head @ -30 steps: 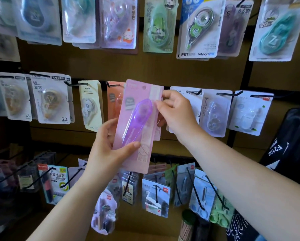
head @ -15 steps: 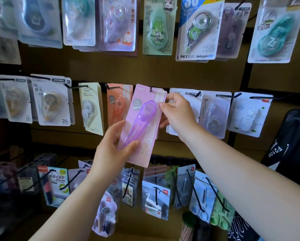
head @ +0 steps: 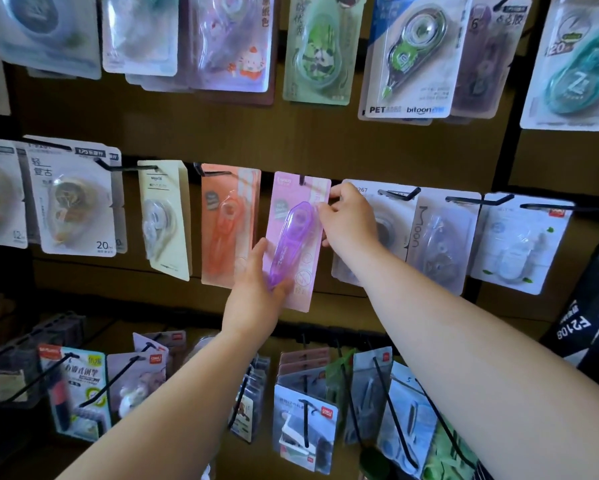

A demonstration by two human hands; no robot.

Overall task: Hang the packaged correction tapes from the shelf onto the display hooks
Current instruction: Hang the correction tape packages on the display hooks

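Observation:
A pink card pack with a purple correction tape (head: pixel 296 237) hangs upright in the middle row, its top hole at a black hook (head: pixel 302 180). My left hand (head: pixel 256 292) grips the pack's lower left part, thumb across the purple blister. At the pack's upper right edge my right hand (head: pixel 348 220) pinches it with the fingertips. An orange tape pack (head: pixel 227 223) hangs just to its left.
Rows of packaged correction tapes fill the brown board above, beside and below. White packs (head: pixel 440 237) hang on black hooks right of my right hand. Long black hooks (head: pixel 395 403) jut out from the lower row under my arms. A black bag (head: pixel 589 306) stands at the right.
Both hands carried the pink pack up and back toward the board. It went from tilted in front of the display to upright with its top at the hook.

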